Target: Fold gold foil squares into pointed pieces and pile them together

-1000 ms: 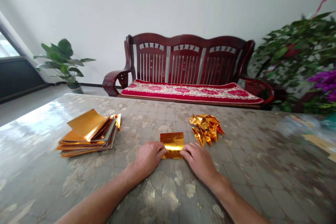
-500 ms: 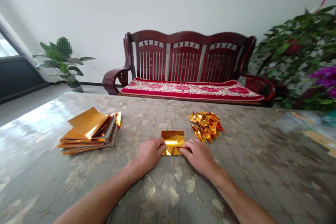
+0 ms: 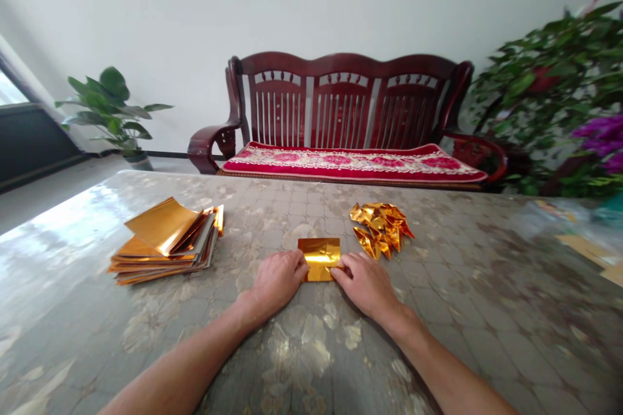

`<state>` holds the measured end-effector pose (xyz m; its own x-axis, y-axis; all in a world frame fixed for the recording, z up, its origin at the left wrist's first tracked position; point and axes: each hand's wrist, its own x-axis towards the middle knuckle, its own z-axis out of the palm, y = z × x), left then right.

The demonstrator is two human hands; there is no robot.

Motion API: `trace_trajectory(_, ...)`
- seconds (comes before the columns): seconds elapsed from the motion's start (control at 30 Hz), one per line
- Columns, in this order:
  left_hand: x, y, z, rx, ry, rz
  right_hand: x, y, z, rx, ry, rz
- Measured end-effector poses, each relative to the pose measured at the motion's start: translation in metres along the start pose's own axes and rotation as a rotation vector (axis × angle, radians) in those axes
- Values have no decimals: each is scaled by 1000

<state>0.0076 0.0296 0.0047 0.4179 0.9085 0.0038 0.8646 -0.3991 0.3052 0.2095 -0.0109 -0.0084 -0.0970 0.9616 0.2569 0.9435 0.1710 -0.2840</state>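
**Gold foil square [image 3: 320, 259] between two hands**

Left hand [image 3: 277, 282] and right hand [image 3: 365, 285] lie palm down on the patterned tabletop [image 3: 438, 311], fingertips pressing the square's side edges, any pinch unclear; folded foil pieces [image 3: 382, 228] lie just beyond, a stack of foil sheets [image 3: 165, 241] leftward
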Motion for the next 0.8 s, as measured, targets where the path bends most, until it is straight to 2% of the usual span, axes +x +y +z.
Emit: trace_trajectory(0.8, -2, 6, -1, 126, -1, 19, -3, -1, 5, -90, 52, -11)
